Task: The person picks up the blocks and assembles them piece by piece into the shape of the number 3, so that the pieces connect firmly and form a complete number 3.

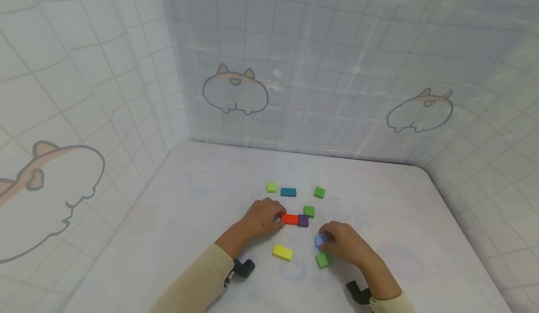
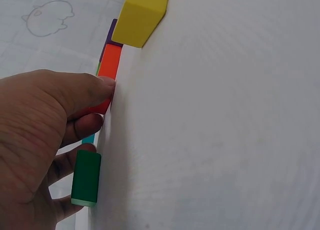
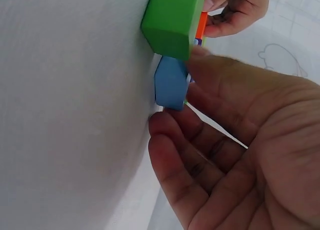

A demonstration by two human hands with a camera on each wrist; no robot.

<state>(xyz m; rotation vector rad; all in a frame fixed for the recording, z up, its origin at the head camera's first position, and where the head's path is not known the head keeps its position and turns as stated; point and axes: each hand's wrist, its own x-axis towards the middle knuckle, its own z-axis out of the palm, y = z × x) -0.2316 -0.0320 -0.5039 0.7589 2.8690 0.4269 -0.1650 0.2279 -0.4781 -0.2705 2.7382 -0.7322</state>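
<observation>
My left hand [image 1: 262, 217] pinches the left end of a red block [image 1: 290, 219] between thumb and fingers. The red block's other end meets a small purple block [image 1: 303, 221], with a green block [image 1: 309, 211] just behind. To the right, my right hand [image 1: 343, 243] holds a light blue block [image 1: 320, 241], its thumb on one side and fingertips at the other in the right wrist view. A green block [image 1: 323, 260] lies just in front of that one. By the left fingers in the left wrist view is a dark green block [image 2: 86, 178], hidden in the head view.
Nearer me lies a yellow block [image 1: 282, 252]. Farther back are a lime block [image 1: 271, 187], a teal block [image 1: 288, 192] and another green block [image 1: 319, 192]. The white tabletop [image 1: 202, 177] is bordered by grid-patterned cloth walls [image 1: 316, 102] at the back and sides.
</observation>
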